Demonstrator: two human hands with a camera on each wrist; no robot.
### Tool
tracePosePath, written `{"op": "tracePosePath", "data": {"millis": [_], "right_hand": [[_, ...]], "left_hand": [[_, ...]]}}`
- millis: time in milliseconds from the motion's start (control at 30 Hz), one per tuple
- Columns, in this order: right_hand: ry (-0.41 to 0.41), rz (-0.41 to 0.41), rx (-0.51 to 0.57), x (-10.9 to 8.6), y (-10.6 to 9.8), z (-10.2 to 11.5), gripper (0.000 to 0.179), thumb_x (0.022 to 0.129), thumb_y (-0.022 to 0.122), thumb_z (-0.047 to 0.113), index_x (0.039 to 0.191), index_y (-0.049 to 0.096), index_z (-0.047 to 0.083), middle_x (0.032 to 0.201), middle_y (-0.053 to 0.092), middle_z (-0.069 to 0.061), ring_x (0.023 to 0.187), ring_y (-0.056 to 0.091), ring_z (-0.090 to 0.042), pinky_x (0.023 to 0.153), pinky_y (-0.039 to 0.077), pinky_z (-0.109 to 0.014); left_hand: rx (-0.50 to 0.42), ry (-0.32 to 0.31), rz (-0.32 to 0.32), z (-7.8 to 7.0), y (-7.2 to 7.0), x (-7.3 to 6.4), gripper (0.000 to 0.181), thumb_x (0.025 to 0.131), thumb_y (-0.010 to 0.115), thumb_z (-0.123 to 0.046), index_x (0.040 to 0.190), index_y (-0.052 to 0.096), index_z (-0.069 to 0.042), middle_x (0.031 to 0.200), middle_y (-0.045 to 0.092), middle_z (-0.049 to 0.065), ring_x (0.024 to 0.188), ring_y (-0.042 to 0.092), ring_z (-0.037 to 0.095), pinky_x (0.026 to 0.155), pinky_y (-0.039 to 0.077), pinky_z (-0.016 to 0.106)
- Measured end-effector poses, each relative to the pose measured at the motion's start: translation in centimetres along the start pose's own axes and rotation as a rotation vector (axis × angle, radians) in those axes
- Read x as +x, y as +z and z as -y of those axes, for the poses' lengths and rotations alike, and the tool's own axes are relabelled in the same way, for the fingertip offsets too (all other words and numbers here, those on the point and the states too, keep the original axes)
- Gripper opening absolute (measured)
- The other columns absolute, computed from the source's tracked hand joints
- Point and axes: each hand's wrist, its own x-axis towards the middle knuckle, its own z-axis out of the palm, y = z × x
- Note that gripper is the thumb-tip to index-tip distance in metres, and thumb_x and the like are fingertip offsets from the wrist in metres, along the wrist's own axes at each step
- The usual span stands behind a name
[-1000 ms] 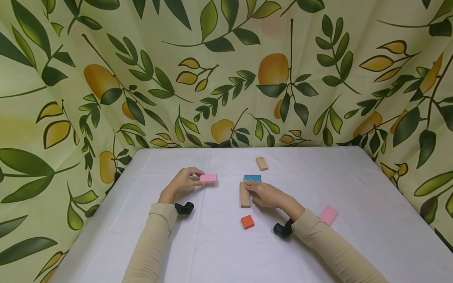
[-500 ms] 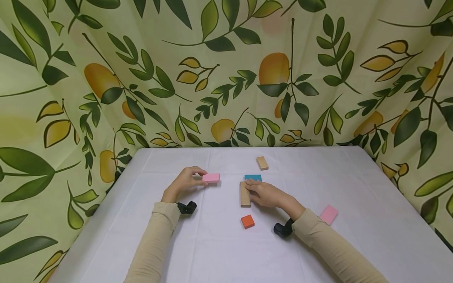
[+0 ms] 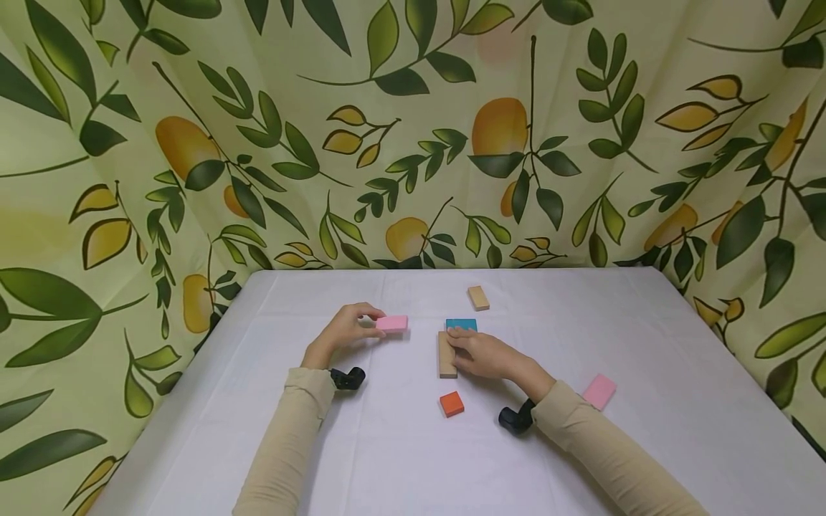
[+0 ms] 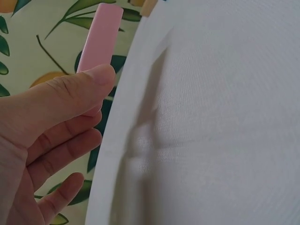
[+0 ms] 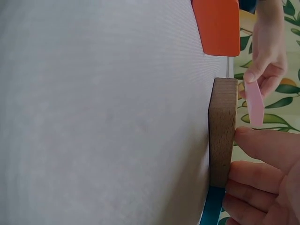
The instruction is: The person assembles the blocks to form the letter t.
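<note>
Head view: left hand [image 3: 345,331] pinches a pink block [image 3: 391,323] by its short end, at 10 o'clock from the long wooden block [image 3: 447,355]. Right hand [image 3: 485,354] rests there, fingers loosely curled against it and the blue block [image 3: 461,325]. Pink block looks light, rigid, smooth; edges grip best. White tablecloth [image 3: 400,459], leaf-print curtain [image 3: 413,129] behind.

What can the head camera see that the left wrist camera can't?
Only the head view shows the right hand on the long wooden block, the blue block, the orange block, a small wooden block and a second pink block. Only the left wrist view shows the thumb close up. Both show the left hand holding a pink block above the white table.
</note>
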Motion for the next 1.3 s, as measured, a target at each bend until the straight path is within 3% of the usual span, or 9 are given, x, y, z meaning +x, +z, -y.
{"op": "tracePosePath", "data": {"millis": [967, 1300], "right_hand": [[-0.013, -0.014, 0.001, -0.2, -0.1, 0.1, 0.05, 0.094, 0.061, 0.021, 0.137, 0.051, -0.003, 0.152, 0.042, -0.017, 0.142, 0.039, -0.036, 0.115, 0.036, -0.05], [-0.018, -0.016, 0.004, -0.2, 0.0, 0.1, 0.05, 0.094, 0.061, 0.021, 0.137, 0.051, -0.003, 0.152, 0.042, -0.017, 0.142, 0.039, -0.037, 0.115, 0.036, -0.05]], "left_hand": [[0.012, -0.012, -0.003, -1.1, 1.0, 0.4, 0.035, 0.079, 0.079, -0.017, 0.111, 0.072, -0.005, 0.109, 0.072, 0.013, 0.105, 0.064, 0.027, 0.104, 0.047, 0.05], [0.014, 0.022, -0.019, -0.8, 1.4, 0.6, 0.035, 0.078, 0.079, -0.017, 0.11, 0.072, -0.005, 0.105, 0.072, 0.012, 0.101, 0.065, 0.026, 0.099, 0.05, 0.048]]}}
